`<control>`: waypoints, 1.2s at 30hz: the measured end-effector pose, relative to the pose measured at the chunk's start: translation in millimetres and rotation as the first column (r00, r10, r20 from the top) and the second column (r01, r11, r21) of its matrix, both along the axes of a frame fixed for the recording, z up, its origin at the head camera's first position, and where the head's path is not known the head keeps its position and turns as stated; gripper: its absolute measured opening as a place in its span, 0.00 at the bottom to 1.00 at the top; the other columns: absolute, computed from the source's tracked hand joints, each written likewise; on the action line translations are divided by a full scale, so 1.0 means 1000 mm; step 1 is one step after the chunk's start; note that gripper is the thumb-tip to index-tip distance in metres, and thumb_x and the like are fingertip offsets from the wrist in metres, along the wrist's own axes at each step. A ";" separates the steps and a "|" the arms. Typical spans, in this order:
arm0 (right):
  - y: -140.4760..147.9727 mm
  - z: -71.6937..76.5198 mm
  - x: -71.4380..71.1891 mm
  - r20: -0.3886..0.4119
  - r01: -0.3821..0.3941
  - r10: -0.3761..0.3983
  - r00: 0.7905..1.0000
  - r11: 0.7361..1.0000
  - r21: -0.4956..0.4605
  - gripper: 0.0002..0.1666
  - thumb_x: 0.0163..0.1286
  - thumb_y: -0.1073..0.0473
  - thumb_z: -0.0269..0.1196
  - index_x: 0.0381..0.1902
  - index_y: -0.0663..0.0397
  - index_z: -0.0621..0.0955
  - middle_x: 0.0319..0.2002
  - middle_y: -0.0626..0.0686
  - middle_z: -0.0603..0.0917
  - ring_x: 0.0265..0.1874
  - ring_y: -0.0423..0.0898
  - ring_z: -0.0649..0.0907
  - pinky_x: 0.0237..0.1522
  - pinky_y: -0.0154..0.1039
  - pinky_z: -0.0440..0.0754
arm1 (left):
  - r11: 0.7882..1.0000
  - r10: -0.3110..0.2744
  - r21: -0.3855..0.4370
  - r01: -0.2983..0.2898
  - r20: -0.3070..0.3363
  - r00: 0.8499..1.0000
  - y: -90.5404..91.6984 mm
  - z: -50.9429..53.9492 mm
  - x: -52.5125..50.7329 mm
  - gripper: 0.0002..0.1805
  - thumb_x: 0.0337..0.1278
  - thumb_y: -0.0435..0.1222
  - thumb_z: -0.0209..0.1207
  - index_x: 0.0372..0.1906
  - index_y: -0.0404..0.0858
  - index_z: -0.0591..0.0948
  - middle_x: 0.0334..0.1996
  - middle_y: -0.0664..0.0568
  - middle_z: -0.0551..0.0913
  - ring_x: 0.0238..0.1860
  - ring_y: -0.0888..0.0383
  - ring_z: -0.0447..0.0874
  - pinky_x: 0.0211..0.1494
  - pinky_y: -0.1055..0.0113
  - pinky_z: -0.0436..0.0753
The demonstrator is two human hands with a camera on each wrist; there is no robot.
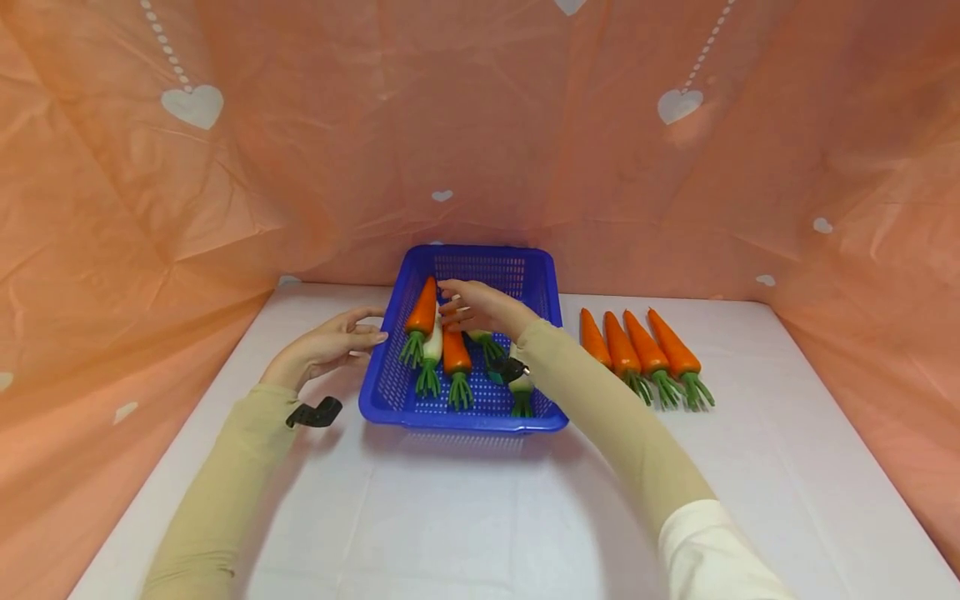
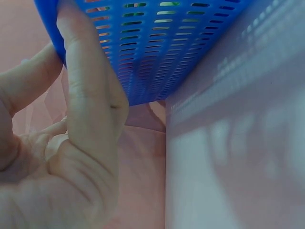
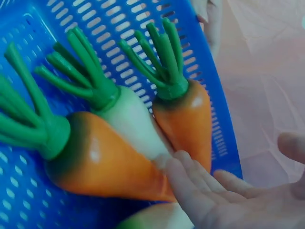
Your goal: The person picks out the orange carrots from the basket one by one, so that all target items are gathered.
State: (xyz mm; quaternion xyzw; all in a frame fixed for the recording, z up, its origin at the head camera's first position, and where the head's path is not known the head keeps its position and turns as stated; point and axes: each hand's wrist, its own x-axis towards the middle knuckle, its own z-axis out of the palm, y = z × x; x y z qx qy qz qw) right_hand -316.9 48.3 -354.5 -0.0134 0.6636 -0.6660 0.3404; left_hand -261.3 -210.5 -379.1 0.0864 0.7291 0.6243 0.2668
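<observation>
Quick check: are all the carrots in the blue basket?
No, four carrots lie on the white table, to the right of the blue basket.

Left sleeve (image 1: 221, 500): khaki, close-fitting, creased at near end. Right sleeve (image 1: 615, 408): same khaki, overlapped or met by white cloth (image 1: 712, 550) nearer. Curved black piece (image 1: 315, 413) sat at left wrist; dark fitting (image 1: 513, 370) at right.
</observation>
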 end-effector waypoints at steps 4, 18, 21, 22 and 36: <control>-0.005 -0.003 0.003 0.032 0.025 -0.024 0.999 0.999 -0.037 0.39 0.75 0.45 0.50 0.73 0.62 0.53 0.64 0.67 0.66 0.62 0.60 0.70 0.62 0.51 0.67 | 1.000 -0.003 0.016 0.003 0.004 1.000 0.002 0.000 -0.001 0.33 0.68 0.34 0.53 0.72 0.35 0.52 0.43 0.45 0.79 0.34 0.55 0.83 0.43 0.59 0.83; -0.025 -0.012 0.009 0.125 0.005 0.009 0.992 0.994 -0.107 0.26 0.72 0.53 0.56 0.59 0.63 0.64 0.40 0.55 0.67 0.39 0.50 0.70 0.55 0.49 0.70 | 1.000 -0.011 0.002 0.011 0.012 1.000 0.001 0.000 -0.001 0.33 0.69 0.34 0.53 0.72 0.35 0.52 0.47 0.43 0.79 0.37 0.53 0.84 0.48 0.55 0.81; -0.029 -0.013 0.010 0.090 -0.025 0.030 0.995 0.998 -0.057 0.16 0.72 0.58 0.56 0.51 0.61 0.69 0.36 0.54 0.69 0.36 0.49 0.71 0.53 0.50 0.73 | 1.000 -0.014 0.002 0.014 0.012 1.000 0.001 0.000 -0.001 0.33 0.69 0.35 0.53 0.72 0.35 0.51 0.47 0.43 0.79 0.36 0.53 0.84 0.48 0.55 0.81; -0.029 -0.014 0.010 0.079 -0.029 0.032 0.996 0.998 -0.048 0.14 0.72 0.59 0.57 0.49 0.62 0.70 0.34 0.53 0.68 0.34 0.49 0.70 0.51 0.50 0.74 | 1.000 -0.015 0.003 0.015 0.012 1.000 0.001 0.000 -0.001 0.33 0.69 0.35 0.53 0.72 0.35 0.51 0.47 0.43 0.79 0.36 0.53 0.84 0.48 0.54 0.81; -0.033 -0.020 0.009 -0.020 -0.049 0.051 0.999 0.996 0.071 0.42 0.67 0.67 0.61 0.73 0.61 0.54 0.56 0.63 0.72 0.50 0.55 0.77 0.51 0.53 0.78 | 1.000 -0.018 -0.001 0.018 0.011 1.000 0.000 -0.002 -0.004 0.33 0.69 0.35 0.53 0.72 0.35 0.51 0.47 0.43 0.79 0.37 0.53 0.83 0.48 0.55 0.81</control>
